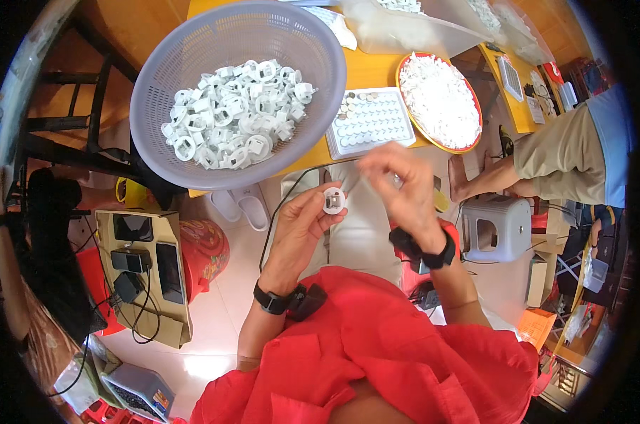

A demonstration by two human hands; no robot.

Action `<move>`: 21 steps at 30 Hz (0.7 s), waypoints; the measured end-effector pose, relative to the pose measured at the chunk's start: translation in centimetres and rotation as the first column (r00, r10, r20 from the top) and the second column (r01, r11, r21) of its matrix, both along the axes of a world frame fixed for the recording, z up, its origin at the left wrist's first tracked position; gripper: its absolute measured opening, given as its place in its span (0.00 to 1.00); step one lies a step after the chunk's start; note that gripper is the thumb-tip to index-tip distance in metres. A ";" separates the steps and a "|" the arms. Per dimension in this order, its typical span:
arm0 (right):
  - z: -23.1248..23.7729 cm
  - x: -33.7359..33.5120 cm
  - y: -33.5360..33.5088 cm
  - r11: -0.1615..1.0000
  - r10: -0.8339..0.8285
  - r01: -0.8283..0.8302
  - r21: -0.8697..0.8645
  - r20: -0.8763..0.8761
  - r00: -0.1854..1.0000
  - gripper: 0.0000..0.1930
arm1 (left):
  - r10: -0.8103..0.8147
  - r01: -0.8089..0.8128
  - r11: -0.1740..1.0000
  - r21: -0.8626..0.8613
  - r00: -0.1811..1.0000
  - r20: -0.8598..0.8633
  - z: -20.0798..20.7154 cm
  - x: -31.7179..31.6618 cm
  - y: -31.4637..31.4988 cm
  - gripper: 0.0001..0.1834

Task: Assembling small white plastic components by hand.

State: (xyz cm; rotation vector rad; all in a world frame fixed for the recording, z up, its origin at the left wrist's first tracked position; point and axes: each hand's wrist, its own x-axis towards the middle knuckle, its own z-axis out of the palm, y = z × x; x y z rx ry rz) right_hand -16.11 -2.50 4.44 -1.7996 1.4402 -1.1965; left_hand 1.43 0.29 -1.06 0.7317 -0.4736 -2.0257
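Observation:
My left hand [303,220] grips a small round white plastic part [334,201] between thumb and fingers. A squarish dark and metallic piece shows in the middle of its upturned face. To the right and a little higher, my right hand [404,185] is raised, apart from the part. Motion smears its fingers, so what they hold, if anything, cannot be made out. Beyond my hands lies a white tray [371,148] with rows of small round white pieces and several metallic discs. A large grey plastic basket [150,141] at the far left holds many similar white parts [238,116].
Right of the tray, a red-rimmed round tray [478,131] is heaped with small white pieces [438,99]. Everything there rests on a yellow table [376,71]. A cardboard box [168,332] with phones and cables stands left. Another person's legs [493,173] are at the right, beside a grey stool [496,226].

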 end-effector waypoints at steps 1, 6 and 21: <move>0.0 0.6 0.9 0.999 0.042 -0.042 0.000 0.013 0.999 0.05 | -0.005 0.005 1.000 0.002 1.000 0.000 0.0 -0.1 0.0 0.18; -0.9 2.0 2.9 0.994 0.065 -0.068 -0.090 -0.032 0.997 0.10 | -0.006 0.005 1.000 -0.025 1.000 -0.028 0.3 -0.3 0.0 0.17; -1.9 2.1 3.3 0.937 0.151 -0.235 -0.259 -0.307 0.940 0.15 | 0.072 -0.062 0.996 -0.069 0.986 0.151 0.8 -0.9 0.3 0.14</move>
